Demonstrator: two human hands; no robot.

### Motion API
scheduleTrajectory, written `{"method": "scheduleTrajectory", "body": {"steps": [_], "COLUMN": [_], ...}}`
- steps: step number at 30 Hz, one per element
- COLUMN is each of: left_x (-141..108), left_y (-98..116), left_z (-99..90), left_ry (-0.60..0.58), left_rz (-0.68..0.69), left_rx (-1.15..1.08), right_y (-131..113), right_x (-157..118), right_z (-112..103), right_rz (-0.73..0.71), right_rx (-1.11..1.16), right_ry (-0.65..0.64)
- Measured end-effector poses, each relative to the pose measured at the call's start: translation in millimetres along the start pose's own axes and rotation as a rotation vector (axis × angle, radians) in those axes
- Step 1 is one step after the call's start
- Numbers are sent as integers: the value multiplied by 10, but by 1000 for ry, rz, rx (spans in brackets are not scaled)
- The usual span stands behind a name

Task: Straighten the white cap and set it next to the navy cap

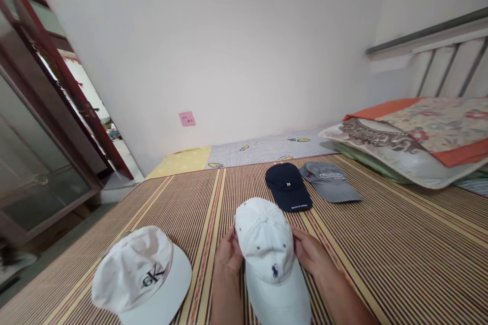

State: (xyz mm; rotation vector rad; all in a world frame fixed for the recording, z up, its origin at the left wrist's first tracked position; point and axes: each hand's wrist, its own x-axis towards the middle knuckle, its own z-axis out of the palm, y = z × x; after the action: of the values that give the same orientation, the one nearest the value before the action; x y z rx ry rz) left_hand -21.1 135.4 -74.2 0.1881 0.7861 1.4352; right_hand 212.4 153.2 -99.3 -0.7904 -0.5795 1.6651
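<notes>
A pale white cap [269, 259] with a small dark blue emblem is between my two hands, its brim toward me. My left hand [229, 254] grips its left edge, and my right hand [308, 251] grips its right edge; some fingertips are hidden behind the cap. To the left rests a white cap [141, 274] with black "CK" letters. Beyond my hands, a navy cap [287, 188] lies beside a grey cap [331, 181], their edges meeting.
A striped mat [183, 203] covers the bed. Pillows [404, 147] are stacked at the right, near a railing [430, 35]. A pink note [187, 119] is on the wall. At the left stands a door with a dark red frame [72, 81].
</notes>
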Motion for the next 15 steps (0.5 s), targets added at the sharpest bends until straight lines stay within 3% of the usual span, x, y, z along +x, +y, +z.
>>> {"method": "scheduleTrajectory", "body": {"steps": [8,15], "left_x": [-187,-216], "left_y": [-253,-221], "left_z": [33,9], "left_ry": [68,125], "left_rz": [-39,23], "left_rx": [120,144], "right_y": [105,126], "right_x": [70,106], "right_z": [-88,-115], "right_rz": [-14,-21], "right_rx": [-11,21], "right_ry": [58,84]}}
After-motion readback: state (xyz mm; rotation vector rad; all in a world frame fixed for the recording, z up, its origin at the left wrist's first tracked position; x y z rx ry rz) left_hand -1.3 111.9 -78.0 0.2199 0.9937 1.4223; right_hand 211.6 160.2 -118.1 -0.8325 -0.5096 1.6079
